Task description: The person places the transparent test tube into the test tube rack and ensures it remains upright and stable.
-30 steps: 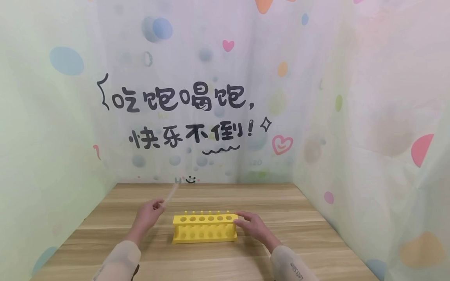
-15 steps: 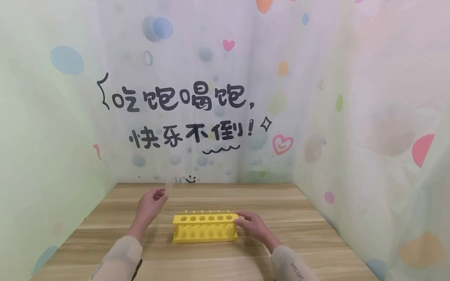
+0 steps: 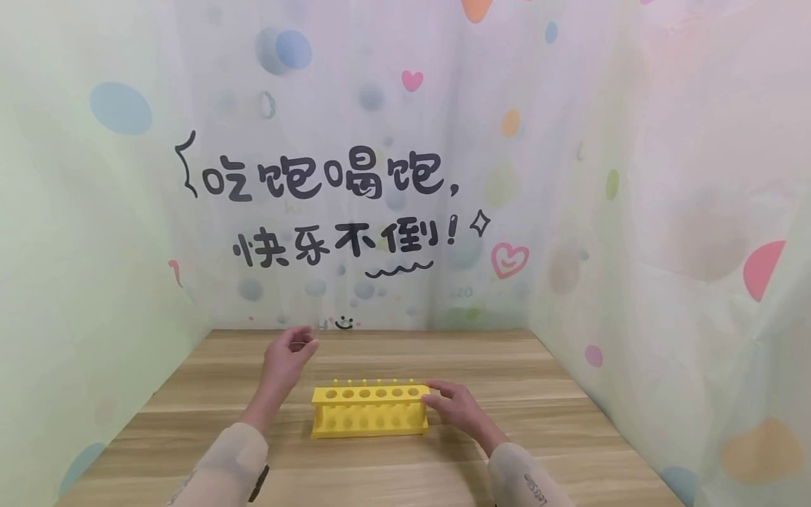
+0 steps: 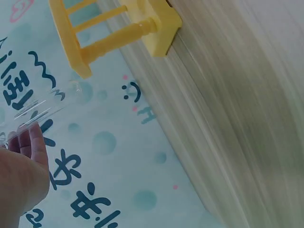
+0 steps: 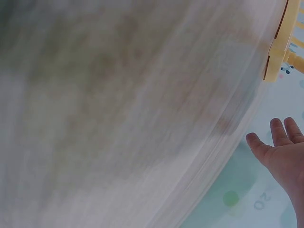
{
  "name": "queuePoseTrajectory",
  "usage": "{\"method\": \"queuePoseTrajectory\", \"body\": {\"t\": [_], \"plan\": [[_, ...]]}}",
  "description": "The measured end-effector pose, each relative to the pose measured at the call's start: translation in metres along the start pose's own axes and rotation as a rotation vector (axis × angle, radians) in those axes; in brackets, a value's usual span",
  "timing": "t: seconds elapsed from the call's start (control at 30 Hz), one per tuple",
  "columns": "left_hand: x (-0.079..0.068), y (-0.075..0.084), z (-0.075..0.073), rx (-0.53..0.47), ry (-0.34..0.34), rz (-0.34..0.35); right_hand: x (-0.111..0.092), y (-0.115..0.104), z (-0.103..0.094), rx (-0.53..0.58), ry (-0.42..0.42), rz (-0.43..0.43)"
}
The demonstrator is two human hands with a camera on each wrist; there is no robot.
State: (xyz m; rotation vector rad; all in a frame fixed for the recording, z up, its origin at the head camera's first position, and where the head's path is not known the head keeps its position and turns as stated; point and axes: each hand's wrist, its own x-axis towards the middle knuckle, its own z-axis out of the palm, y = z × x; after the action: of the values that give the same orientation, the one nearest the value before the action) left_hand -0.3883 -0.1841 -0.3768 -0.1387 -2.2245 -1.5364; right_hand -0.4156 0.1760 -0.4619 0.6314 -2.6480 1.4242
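Observation:
My left hand [image 3: 288,359] is raised behind and left of the yellow test tube rack [image 3: 370,431], holding a clear test tube [image 4: 52,105] between thumb and fingers. The tube is see-through and only faint in the head view; in the left wrist view one end juts past the fingertips, toward the rack. At the rack's right end, my right hand [image 3: 459,410] grips the corner of the top plate with thumb and index finger. The right wrist view shows its other fingers [image 5: 280,135] extended. The rack stands upright, with a row of holes on top and pegs behind.
The wood-grain table [image 3: 507,359] reaches back to a patterned curtain [image 3: 380,105] with printed black characters. More curtain hangs along the left and right sides of the table.
My left hand has moved up and to the right, and the test tube has turned from slanting to nearly upright. The right hand and the rack stay in place.

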Motion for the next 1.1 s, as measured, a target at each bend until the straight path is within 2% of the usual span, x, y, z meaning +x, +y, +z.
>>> {"method": "queuePoseTrajectory", "body": {"t": [0.3,0.53,1.1], "plan": [[-0.003,0.01,0.013,-0.07,0.001,0.026,-0.002,-0.003,0.0,0.018,-0.004,0.015],[-0.009,0.014,0.019,-0.134,-0.041,0.029,-0.003,-0.003,0.001,0.028,0.0,0.006],[-0.02,-0.004,0.028,-0.091,-0.07,-0.008,-0.002,-0.002,0.0,0.037,-0.005,-0.002]]}}
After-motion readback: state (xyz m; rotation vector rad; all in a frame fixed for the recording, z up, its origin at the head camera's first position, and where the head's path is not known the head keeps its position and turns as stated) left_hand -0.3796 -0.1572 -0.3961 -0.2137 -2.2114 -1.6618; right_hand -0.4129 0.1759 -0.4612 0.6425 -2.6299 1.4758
